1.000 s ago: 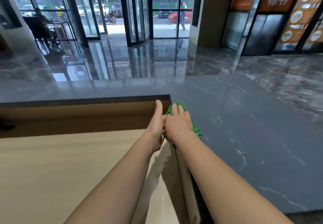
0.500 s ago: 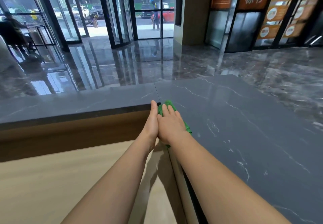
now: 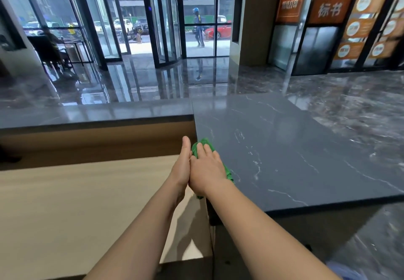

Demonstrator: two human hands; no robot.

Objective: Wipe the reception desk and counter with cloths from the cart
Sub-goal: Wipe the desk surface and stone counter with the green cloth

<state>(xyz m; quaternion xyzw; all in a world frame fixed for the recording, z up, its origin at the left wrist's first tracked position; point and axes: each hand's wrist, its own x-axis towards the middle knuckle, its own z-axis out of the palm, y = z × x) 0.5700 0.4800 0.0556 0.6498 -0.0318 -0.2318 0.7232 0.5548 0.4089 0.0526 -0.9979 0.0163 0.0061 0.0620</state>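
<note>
Dark marble counter (image 3: 284, 152), white veining, glossy, takes up the right half; its raised ledge runs off to the left. Below it, pale wood-grain reception desk (image 3: 76, 203), bare. No cart in view.

Right hand (image 3: 206, 171) lies flat, palm down, fingers together, pressing a green cloth (image 3: 228, 174) onto the counter's near-left edge. Cloth mostly hidden under the hand; bits stick out past the fingertips, at the right side and by the wrist over the edge.

Left hand (image 3: 182, 166) on edge, fingers straight and together, touching the right hand's side. Holds nothing as far as I can see.

Cloth looks soft, light, limp, probably microfibre. Will bunch and slide easily on polished stone, so flat palm pressure over its middle suits better than a pinch. To lift it, gather the loose edge at the right.
</note>
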